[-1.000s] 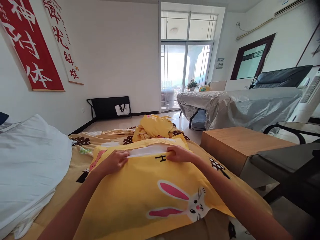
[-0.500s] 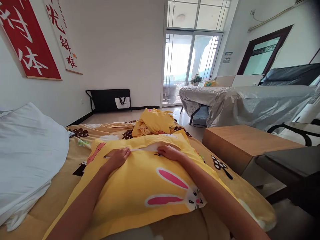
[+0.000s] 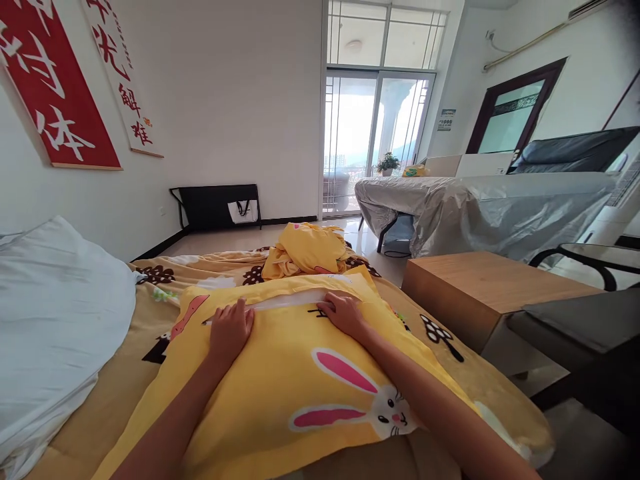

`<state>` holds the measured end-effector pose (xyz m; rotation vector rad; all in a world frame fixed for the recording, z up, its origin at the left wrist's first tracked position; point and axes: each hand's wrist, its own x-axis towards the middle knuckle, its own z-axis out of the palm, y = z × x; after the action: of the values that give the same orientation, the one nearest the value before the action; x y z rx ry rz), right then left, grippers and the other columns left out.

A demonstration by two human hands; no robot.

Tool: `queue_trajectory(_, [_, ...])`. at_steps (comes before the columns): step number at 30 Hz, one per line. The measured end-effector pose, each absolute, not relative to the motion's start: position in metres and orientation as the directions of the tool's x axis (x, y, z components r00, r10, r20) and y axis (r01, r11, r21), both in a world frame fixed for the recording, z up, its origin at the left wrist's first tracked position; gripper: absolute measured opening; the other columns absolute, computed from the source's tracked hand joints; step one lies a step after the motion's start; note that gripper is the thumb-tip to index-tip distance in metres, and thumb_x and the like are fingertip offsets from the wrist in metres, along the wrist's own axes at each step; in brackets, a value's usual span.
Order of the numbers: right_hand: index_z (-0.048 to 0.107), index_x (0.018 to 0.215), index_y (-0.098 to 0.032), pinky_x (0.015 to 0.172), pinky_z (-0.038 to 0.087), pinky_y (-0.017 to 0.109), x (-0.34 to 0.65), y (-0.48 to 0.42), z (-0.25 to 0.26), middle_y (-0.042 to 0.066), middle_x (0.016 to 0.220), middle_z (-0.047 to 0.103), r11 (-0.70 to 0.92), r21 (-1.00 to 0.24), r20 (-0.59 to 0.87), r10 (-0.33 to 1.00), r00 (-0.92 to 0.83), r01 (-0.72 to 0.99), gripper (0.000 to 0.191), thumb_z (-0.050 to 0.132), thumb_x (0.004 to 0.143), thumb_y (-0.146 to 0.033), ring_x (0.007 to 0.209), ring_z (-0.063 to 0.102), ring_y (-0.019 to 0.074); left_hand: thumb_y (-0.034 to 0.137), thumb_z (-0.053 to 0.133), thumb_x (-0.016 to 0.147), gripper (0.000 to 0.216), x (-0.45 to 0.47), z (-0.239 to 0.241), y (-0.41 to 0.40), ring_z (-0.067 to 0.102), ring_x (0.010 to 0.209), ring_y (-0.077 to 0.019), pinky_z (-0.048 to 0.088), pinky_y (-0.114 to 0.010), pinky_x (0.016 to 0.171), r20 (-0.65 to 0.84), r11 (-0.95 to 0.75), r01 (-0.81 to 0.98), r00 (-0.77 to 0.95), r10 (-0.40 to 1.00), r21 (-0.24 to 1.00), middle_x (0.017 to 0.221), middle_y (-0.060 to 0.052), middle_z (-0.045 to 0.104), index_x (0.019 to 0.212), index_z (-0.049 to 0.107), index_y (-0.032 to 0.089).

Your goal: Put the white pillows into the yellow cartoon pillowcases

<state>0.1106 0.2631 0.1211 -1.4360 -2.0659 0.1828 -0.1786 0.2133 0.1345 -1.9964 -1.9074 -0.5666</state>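
A yellow pillowcase [image 3: 260, 380] printed with a white rabbit lies in front of me, plumped out by a white pillow [image 3: 287, 301] that shows through a long slit near its far side. At the left part of this slit, my left hand [image 3: 231, 328] has its fingers curled over the near edge of the cloth. My right hand [image 3: 344, 313] grips the same edge further right, its fingertips bent into the opening. Both hands' fingertips are partly hidden by the fabric.
Under the pillowcase spreads a tan patterned blanket [image 3: 120, 387]. A white cloth bundle [image 3: 65, 320] lies left, and crumpled yellow bedding [image 3: 310, 247] lies beyond. To the right stand a wooden box-like table [image 3: 495, 280], a grey seat [image 3: 565, 327] and a plastic-covered table [image 3: 500, 207].
My left hand has shifted slightly left and turned, its fingers now pointing more forward. The right hand has moved little. The slit's edge lies a bit nearer, and the view has tilted slightly.
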Motion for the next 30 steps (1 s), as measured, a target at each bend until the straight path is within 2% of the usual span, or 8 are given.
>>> queue_trajectory(3, [0.051,0.119,-0.014,0.069,0.039,0.029,0.111,0.261,0.12,0.009,0.085,0.068,0.267,-0.487,0.431,0.902,-0.037,0.831,0.034,0.035,0.095,-0.032,0.078,0.061,0.0209,0.029,0.027,0.091,0.053,-0.179,0.137,0.216,0.065,0.08,-0.0296,0.038,-0.043,0.082,0.541,0.037,0.999,-0.023,0.84,-0.015,0.076,-0.015,0.069,0.137,0.038,0.003])
queue_trajectory(6, [0.046,0.128,-0.011,0.067,0.04,0.031,0.111,0.269,0.121,0.011,0.079,0.068,0.159,-0.523,0.398,0.914,0.075,0.838,0.041,0.041,0.089,-0.023,0.075,0.062,0.0242,0.024,0.029,0.088,0.055,-0.183,0.14,0.22,0.065,0.07,-0.0299,0.039,-0.045,0.081,0.488,0.089,0.996,-0.07,0.87,-0.016,0.068,-0.015,0.069,0.138,0.039,0.003])
queue_trajectory(11, [0.064,0.103,-0.016,0.07,0.04,0.031,0.11,0.28,0.129,0.014,0.088,0.069,0.158,-0.561,0.411,0.905,0.108,0.812,0.026,0.044,0.086,-0.018,0.083,0.062,0.0248,0.026,0.028,0.091,0.045,-0.192,0.151,0.221,0.067,0.074,-0.0282,0.042,-0.038,0.075,0.466,0.091,0.991,-0.125,0.876,0.094,0.074,-0.014,0.071,0.115,0.063,0.013])
queue_trajectory(15, [0.063,0.087,-0.018,0.064,0.038,0.028,0.105,0.275,0.148,0.011,0.08,0.068,0.201,-0.613,0.51,0.84,0.187,0.764,0.026,0.037,0.088,-0.019,0.074,0.059,0.0217,0.033,0.021,0.095,0.047,-0.192,0.171,0.216,0.066,0.072,-0.0263,0.04,-0.033,0.065,0.558,0.098,0.977,-0.19,0.808,0.19,0.076,-0.012,0.071,0.115,0.06,0.016])
queue_trajectory(19, [0.054,0.079,-0.02,0.058,0.034,0.028,0.101,0.26,0.178,0.007,0.069,0.062,0.273,-0.647,0.623,0.728,0.287,0.712,0.028,0.028,0.089,-0.025,0.063,0.053,0.02,0.034,0.017,0.096,0.049,-0.191,0.199,0.209,0.064,0.083,-0.0266,0.04,-0.035,0.076,0.678,0.076,0.965,-0.23,0.698,0.249,0.084,-0.012,0.07,0.115,0.058,0.016])
queue_trajectory(22, [0.05,0.078,-0.022,0.059,0.034,0.027,0.101,0.249,0.206,0.003,0.065,0.057,0.355,-0.618,0.701,0.652,0.288,0.701,0.025,0.028,0.089,-0.029,0.06,0.05,0.0183,0.033,0.019,0.096,0.048,-0.194,0.227,0.208,0.062,0.086,-0.0252,0.038,-0.035,0.083,0.77,0.016,0.957,-0.243,0.59,0.29,0.088,-0.012,0.069,0.113,0.059,0.014])
queue_trajectory(26, [0.05,0.083,-0.021,0.061,0.035,0.027,0.102,0.243,0.245,0.002,0.064,0.055,0.468,-0.504,0.842,0.452,0.294,0.726,0.024,0.028,0.087,-0.029,0.062,0.05,0.0188,0.032,0.028,0.092,0.04,-0.204,0.26,0.21,0.059,0.075,-0.0241,0.038,-0.038,0.083,0.915,-0.121,0.937,-0.284,0.285,0.328,0.078,-0.011,0.066,0.104,0.061,0.013])
queue_trajectory(30, [0.054,0.086,-0.018,0.058,0.033,0.027,0.107,0.242,0.244,0.002,0.056,0.054,0.5,-0.29,0.954,0.223,0.202,0.816,0.026,0.029,0.086,-0.025,0.054,0.051,0.0177,0.026,0.032,0.089,0.03,-0.22,0.24,0.201,0.056,0.061,-0.0207,0.041,-0.038,0.077,0.977,-0.132,0.971,-0.185,0.109,0.199,0.061,-0.005,0.059,0.091,0.06,0.017])
